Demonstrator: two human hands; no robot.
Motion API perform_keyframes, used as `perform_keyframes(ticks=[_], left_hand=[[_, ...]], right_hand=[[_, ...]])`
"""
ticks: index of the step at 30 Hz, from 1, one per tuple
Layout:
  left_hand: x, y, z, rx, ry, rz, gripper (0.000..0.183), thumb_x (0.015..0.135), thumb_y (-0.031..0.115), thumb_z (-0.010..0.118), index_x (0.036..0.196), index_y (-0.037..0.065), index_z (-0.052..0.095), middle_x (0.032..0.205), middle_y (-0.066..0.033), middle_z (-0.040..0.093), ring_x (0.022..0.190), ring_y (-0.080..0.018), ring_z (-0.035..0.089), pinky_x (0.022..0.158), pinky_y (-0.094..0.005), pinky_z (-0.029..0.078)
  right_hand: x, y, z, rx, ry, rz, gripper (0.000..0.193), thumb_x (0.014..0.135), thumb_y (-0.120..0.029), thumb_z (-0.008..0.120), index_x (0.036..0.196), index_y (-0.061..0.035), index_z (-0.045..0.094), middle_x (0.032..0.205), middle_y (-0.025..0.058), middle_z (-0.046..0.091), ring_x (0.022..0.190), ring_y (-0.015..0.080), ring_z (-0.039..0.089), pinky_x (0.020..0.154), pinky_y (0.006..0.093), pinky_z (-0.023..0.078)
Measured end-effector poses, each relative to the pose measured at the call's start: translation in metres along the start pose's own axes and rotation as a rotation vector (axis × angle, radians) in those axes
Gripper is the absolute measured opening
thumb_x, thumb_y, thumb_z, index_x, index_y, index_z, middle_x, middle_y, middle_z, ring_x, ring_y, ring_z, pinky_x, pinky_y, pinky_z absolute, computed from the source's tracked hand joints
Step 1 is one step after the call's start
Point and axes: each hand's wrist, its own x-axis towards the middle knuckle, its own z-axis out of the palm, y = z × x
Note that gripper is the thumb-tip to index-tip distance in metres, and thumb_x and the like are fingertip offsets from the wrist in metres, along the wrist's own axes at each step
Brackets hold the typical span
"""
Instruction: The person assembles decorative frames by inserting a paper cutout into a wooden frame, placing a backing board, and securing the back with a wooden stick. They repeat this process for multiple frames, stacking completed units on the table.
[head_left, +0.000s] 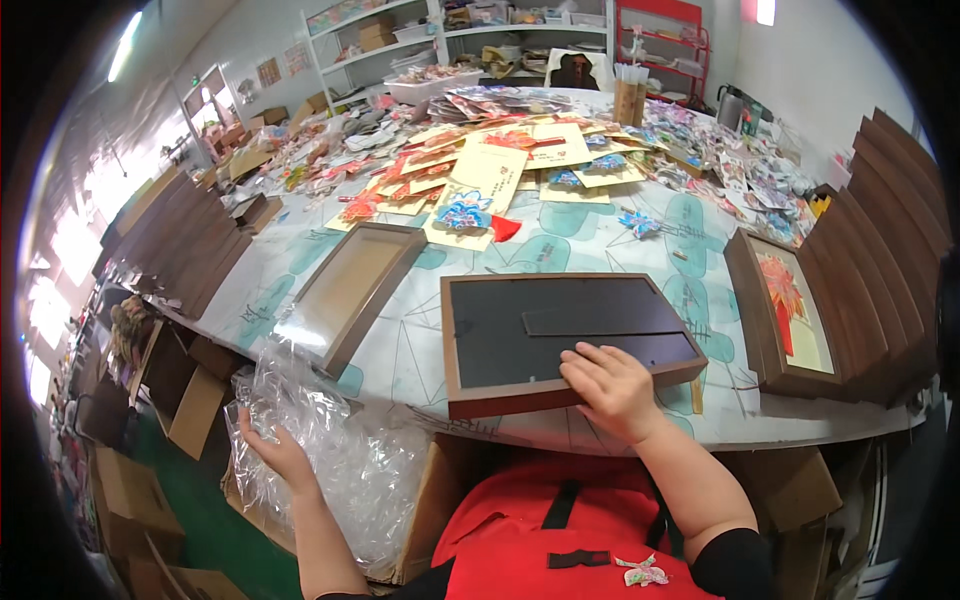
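Note:
A dark brown picture frame lies face down on the table in front of me, its black backing board with a folded stand facing up. My right hand rests on that backing near the front edge, fingers stretched out and lying flat. At lower left, my left hand is raised with its fingers apart, beside a heap of transparent plastic bags in a cardboard box. Whether it touches the plastic, I cannot tell. Another brown frame with a transparent pane lies left of the first.
On the right, a framed red flower piece leans against a row of stacked brown frames. More frames stand at the left. Cream cards with flower ornaments pile up mid-table, near a loose blue flower. Shelves line the back.

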Motion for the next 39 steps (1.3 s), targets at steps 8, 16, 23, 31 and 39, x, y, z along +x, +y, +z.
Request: perform_keyframes(ticks=[8,16,23,31,39], left_hand=[[-0.093,0.101,0.075,-0.445,-0.636,0.127,0.039,0.082,-0.003,0.050,0.121,-0.003,0.047,0.127,-0.0185,0.048,0.120,-0.0316,0.045,0.101,-0.0380,0.034],[-0.107,0.151,0.101,-0.240,-0.804,0.391,0.030,0.081,-0.001,0.053,0.111,-0.001,0.055,0.118,-0.0175,0.055,0.110,-0.0337,0.051,0.096,-0.0400,0.039],[-0.104,0.141,0.119,-0.201,-0.756,0.555,0.030,0.077,-0.007,0.049,0.104,0.000,0.059,0.110,-0.0150,0.059,0.107,-0.0333,0.053,0.095,-0.0420,0.039],[-0.095,0.169,0.113,-0.086,-0.814,0.655,0.030,0.079,-0.006,0.050,0.107,0.002,0.058,0.107,-0.0145,0.060,0.104,-0.0314,0.055,0.093,-0.0405,0.040],[-0.099,0.166,0.128,-0.342,-0.965,0.337,0.029,0.081,-0.002,0.049,0.109,0.001,0.058,0.098,-0.0159,0.061,0.092,-0.0310,0.057,0.082,-0.0380,0.042]], right_hand=[[-0.014,-0.014,0.039,-0.036,-0.016,-0.084,0.021,0.077,-0.014,0.057,0.097,-0.0102,0.061,0.104,0.0037,0.064,0.097,0.0224,0.061,0.082,0.0352,0.049],[-0.052,0.009,0.006,0.152,0.033,0.348,0.017,0.072,-0.008,0.062,0.089,-0.0070,0.061,0.087,0.0089,0.063,0.081,0.0244,0.061,0.072,0.0374,0.048],[-0.121,0.089,-0.054,-0.207,-0.209,1.076,0.020,0.077,-0.017,0.065,0.088,-0.0014,0.062,0.083,0.0144,0.062,0.083,0.0305,0.059,0.070,0.0415,0.047],[-0.138,0.103,-0.028,-0.386,-0.403,1.055,0.019,0.077,-0.020,0.062,0.078,-0.0013,0.058,0.074,0.0185,0.063,0.068,0.0380,0.062,0.063,0.0478,0.049],[-0.078,0.077,-0.037,0.448,0.110,1.090,0.015,0.092,-0.008,0.044,0.099,0.0003,0.054,0.067,0.0094,0.058,0.056,0.0162,0.056,0.055,0.0310,0.046]])
